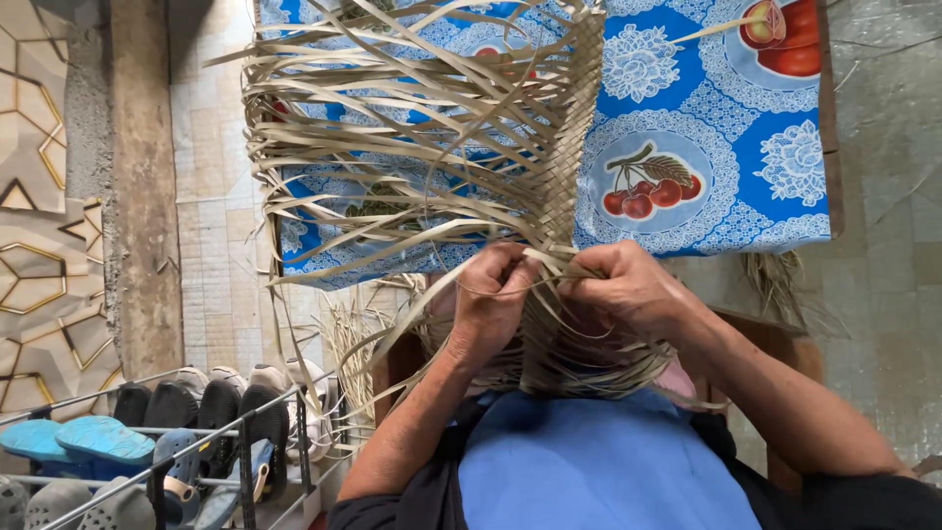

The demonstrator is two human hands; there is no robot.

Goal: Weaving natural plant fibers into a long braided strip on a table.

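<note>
Nearest the camera, at 6 o'clock, a blue cloth (589,461) covers the person's lap, with both forearms rising from it toward the middle of the view. The left hand (491,299) is curled shut, its fingers pinching a few pale palm strips (471,285) at the lower edge of the woven mat (569,147). The right hand (628,290), just beside it at about 3 o'clock from the left, is also closed on the strips where the plaited band ends; the two hands nearly touch, and which strand each finger pins is hard to tell in the tangle. Under the hands a bundle of loose strips (579,358) sags onto the lap.

From the hands the finished plaited band runs up toward 12 o'clock, its right edge straight and tight. To its left, toward 10 and 11 o'clock, unwoven strip ends fan out well past the edge of the table, hanging free in the air.

Behind the weaving lies a blue tablecloth (706,167) printed with cherries and white lace rounds; its near edge hangs just above the hands, and its right part at 2 o'clock lies bare. At 8 o'clock a metal shoe rack (196,442) holds dark and blue sandals, well apart from the hands. Pale tiled floor (211,245) shows between rack and table.
</note>
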